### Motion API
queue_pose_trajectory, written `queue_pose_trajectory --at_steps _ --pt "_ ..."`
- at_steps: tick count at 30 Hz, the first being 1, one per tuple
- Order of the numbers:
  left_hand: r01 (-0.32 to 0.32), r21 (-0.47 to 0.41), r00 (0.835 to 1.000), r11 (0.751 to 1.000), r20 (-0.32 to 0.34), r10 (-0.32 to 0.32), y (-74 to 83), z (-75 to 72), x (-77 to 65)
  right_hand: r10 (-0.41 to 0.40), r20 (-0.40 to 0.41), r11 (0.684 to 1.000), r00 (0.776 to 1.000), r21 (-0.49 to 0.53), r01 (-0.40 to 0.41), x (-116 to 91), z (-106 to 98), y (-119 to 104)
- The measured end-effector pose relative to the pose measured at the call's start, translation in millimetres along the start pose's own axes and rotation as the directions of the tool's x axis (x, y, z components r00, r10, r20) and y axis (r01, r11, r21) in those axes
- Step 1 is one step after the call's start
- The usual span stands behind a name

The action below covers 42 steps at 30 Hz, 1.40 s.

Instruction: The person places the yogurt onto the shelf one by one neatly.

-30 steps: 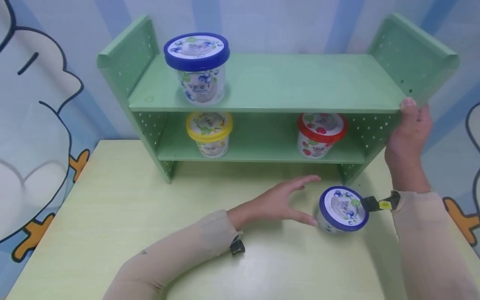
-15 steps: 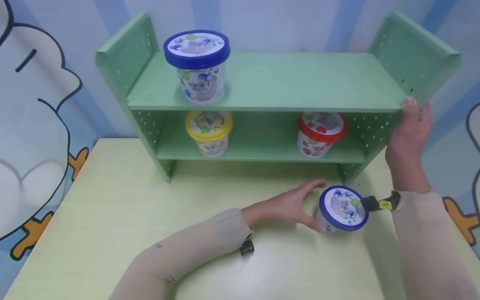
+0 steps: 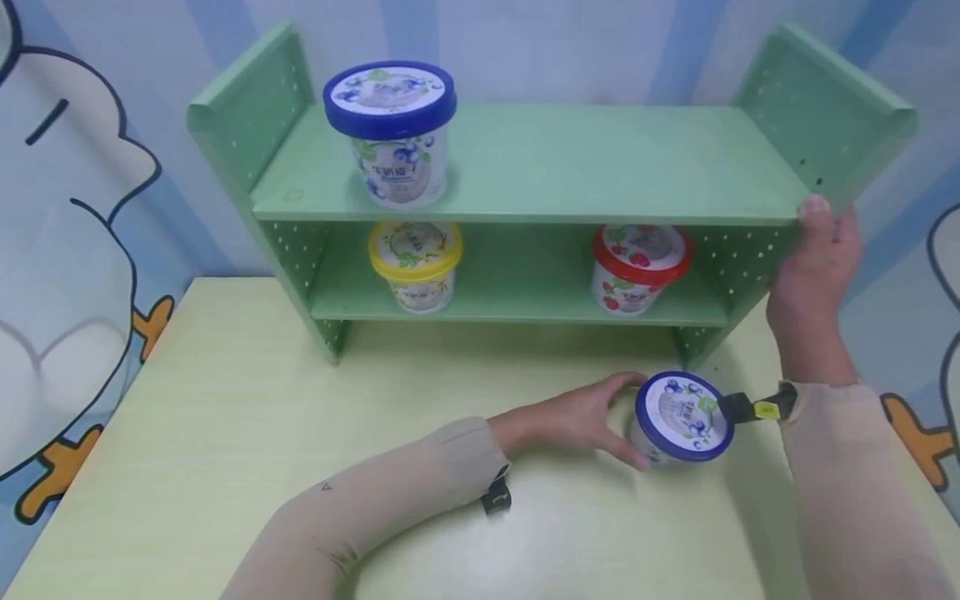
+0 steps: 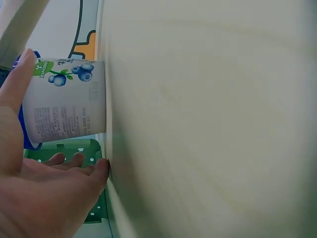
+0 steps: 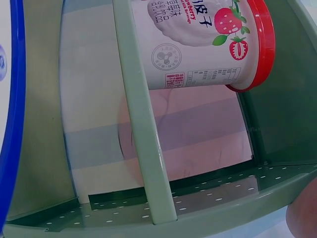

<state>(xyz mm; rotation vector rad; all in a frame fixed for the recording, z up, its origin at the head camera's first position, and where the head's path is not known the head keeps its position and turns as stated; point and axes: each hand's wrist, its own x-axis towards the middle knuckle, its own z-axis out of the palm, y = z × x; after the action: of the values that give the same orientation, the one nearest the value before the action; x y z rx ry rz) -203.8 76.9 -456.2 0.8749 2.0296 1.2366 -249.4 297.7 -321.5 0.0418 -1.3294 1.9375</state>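
Note:
A white tub with a blue lid and blueberry print (image 3: 686,415) stands upright on the table. My left hand (image 3: 573,418) is beside it, thumb and fingers spread to either side of its left part. In the left wrist view the fingers (image 4: 84,171) lie apart from the tub wall, while the thumb (image 4: 20,82) overlaps the lid end. My right hand (image 3: 813,287) grips the right side panel of the green shelf (image 3: 600,158), thumb on the front edge and the other fingers partly hidden behind. Only a fingertip (image 5: 303,210) of it shows in the right wrist view.
Another blue-lidded tub (image 3: 397,137) stands on the top board at left. Below it, on the lower board, are a yellow-lidded tub (image 3: 417,265) and a red-lidded strawberry tub (image 3: 641,268). The shelf stands on the pale table (image 3: 187,467) against a patterned wall.
My left hand has moved right, from beside the tub to around its left part, thumb and fingers at its sides. The right hand stays on the shelf panel.

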Motion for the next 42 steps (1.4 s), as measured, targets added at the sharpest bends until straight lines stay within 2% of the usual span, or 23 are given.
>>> queue_pose_trajectory --at_steps 8,16,19,25,32,42 --pt "0.038 0.024 0.999 0.999 -0.012 -0.038 2.0 1.5 5.1 0.015 -0.006 1.0 1.0 0.02 -0.015 -1.1 6.6 -1.8" --pt "-0.013 -0.069 1.0 0.998 0.022 0.014 3.9 0.0 10.7 0.026 0.009 0.999 1.0 0.026 -0.026 0.1 11.1 -2.0" --pt "-0.024 -0.082 0.999 0.996 0.027 0.026 4.1 -0.6 12.5 0.024 0.008 0.999 1.0 0.023 -0.024 -0.1 12.9 -1.7" --pt "-0.062 -0.076 0.997 0.995 0.033 0.064 1.5 0.2 15.7 -0.032 0.015 0.999 0.999 0.016 0.031 -0.8 14.8 0.8" --pt "-0.057 -0.069 0.998 0.996 0.018 0.058 -0.2 3.7 17.4 -0.036 0.027 0.998 0.999 -0.053 0.037 -3.4 12.0 4.3" --pt "-0.045 -0.076 0.998 0.996 0.032 0.048 0.8 4.1 15.1 -0.022 0.055 0.998 0.998 -0.05 0.025 -2.9 3.7 3.8"
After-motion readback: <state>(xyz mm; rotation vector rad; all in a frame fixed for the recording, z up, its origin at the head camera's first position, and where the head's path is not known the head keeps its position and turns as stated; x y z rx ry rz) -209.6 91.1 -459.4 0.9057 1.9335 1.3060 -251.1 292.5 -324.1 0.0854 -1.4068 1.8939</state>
